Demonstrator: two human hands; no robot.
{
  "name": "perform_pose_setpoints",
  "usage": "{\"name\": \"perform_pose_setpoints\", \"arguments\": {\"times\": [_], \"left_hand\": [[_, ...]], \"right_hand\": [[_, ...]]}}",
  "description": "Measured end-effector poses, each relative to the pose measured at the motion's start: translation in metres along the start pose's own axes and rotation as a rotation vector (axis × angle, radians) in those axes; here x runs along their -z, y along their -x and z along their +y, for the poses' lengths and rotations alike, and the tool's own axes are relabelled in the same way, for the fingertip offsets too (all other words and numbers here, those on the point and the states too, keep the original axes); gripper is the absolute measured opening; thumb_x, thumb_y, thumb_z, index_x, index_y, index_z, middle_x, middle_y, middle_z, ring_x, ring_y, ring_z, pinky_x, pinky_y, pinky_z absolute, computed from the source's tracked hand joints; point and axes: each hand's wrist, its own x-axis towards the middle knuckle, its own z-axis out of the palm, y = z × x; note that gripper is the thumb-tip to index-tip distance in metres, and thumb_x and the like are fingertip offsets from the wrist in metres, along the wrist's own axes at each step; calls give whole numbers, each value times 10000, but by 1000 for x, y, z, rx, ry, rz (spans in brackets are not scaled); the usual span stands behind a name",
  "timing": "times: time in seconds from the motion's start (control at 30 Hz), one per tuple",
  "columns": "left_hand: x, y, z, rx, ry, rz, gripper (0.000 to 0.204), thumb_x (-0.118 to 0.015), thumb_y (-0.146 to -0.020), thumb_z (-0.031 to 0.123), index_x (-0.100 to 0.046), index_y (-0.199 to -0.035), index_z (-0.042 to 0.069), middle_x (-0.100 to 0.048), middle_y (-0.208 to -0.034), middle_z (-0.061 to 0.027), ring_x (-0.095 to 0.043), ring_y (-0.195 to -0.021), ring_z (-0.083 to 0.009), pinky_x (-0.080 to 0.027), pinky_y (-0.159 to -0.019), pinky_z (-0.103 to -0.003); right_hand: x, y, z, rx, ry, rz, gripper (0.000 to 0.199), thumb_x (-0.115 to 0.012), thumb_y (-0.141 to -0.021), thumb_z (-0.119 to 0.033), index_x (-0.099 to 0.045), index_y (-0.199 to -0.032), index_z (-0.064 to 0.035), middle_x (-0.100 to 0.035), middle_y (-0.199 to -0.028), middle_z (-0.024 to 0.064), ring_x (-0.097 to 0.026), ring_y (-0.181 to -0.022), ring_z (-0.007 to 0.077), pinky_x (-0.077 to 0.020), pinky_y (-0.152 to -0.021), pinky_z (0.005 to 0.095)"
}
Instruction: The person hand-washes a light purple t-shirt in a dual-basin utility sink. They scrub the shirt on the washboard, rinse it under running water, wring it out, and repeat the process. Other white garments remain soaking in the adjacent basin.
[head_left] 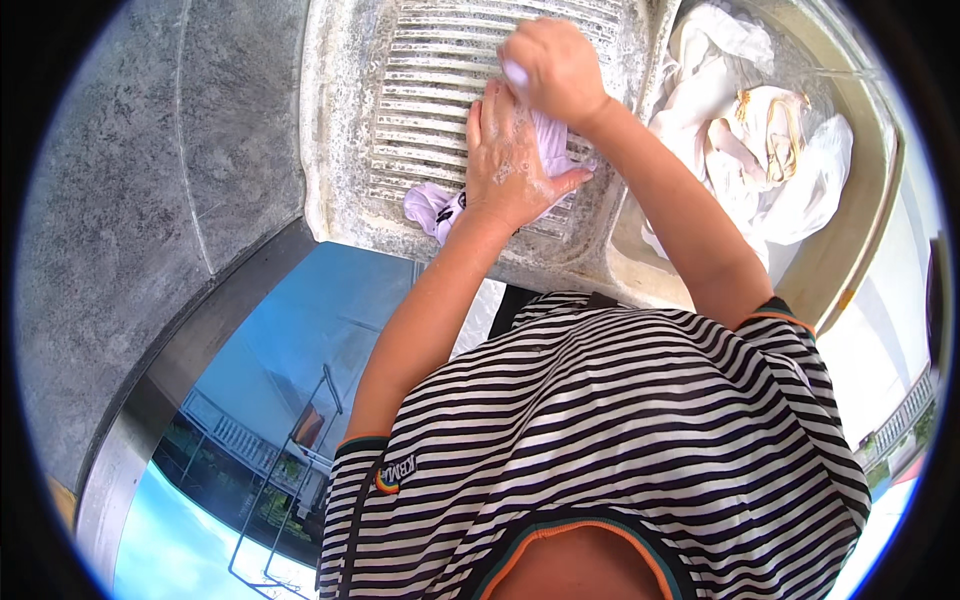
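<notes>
A wet lilac cloth (pixel 433 207) with a dark pattern lies bunched on the ribbed washboard (pixel 420 110) of a worn sink. My left hand (pixel 512 165) rests flat across its middle, fingers stretched and thumb spread, with suds on the skin. Just beyond those fingertips, my right hand (pixel 560 72) is closed in a fist. A smooth lilac bit pokes out at the fist's left side and looks like part of the same cloth, though the fingers cover most of it. Between the hands and to the right of my left hand, more of the cloth (pixel 550 145) shows.
Right of the washboard, a basin (pixel 870 215) holds water with several soaked white cloths (pixel 735 95), one with brownish edging (pixel 775 125). A raised divider (pixel 625 190) parts the two. At left stands a grey stone-like surface (pixel 120 150); beside it, a bluish glassy surface (pixel 300 310) reflects a rack.
</notes>
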Motion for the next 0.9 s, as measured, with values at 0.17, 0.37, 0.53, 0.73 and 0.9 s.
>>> {"name": "perform_pose_setpoints", "arguments": {"times": [0.17, 0.37, 0.53, 0.73, 0.9], "left_hand": [[-11, 11, -8, -75, 77, 203, 1039, -698, -812, 587, -268, -1504, -57, -306, -1524, -284, -262, -1446, -407, -192, -1188, -524], [-12, 3, -13, -28, 267, 405, 489, -710, -860, 227, -489, -1253, 38, -468, -1379, -221, -443, -1276, -407, -352, -1075, -500], [-12, 8, -12, -66, 234, 434, 370, -792, -769, 183, -548, -1022, 70, -506, -1298, -191, -487, -1204, -382, -391, -1032, -494], [-15, 6, -14, -81, 247, 487, 284, -750, -780, 124, -557, -985, 91, -540, -1209, -141, -520, -1166, -372, -412, -991, -495], [-13, 6, -14, -10, 305, 485, 116, -637, -891, 84, -567, -973, 41, -585, -1141, -158, -539, -1087, -354, -435, -952, -458]], "right_hand": [[-40, -59, 59, -315, 193, -3, 407, -742, -771, -378, -646, -1026, -76, -614, -1059, 127, -543, -1059, 330, -432, -916, 464], [65, 71, 85, -465, 450, 208, 362, -663, -909, -281, -587, -1217, -108, -592, -1256, 118, -512, -1200, 328, -377, -1020, 467], [160, 169, 88, -445, 723, -834, 556, -653, -888, -355, -522, -1405, -199, -457, -1495, 60, -325, -1441, 312, -206, -1200, 521], [226, 190, 153, -867, 1074, -1068, 411, -477, -965, -273, -606, -1327, -127, -559, -1373, 80, -421, -1368, 327, -300, -1159, 456], [153, 101, 67, -444, 827, -509, 351, -542, -887, -115, -615, -1230, -100, -644, -1245, 86, -564, -1217, 273, -442, -996, 498]]}}
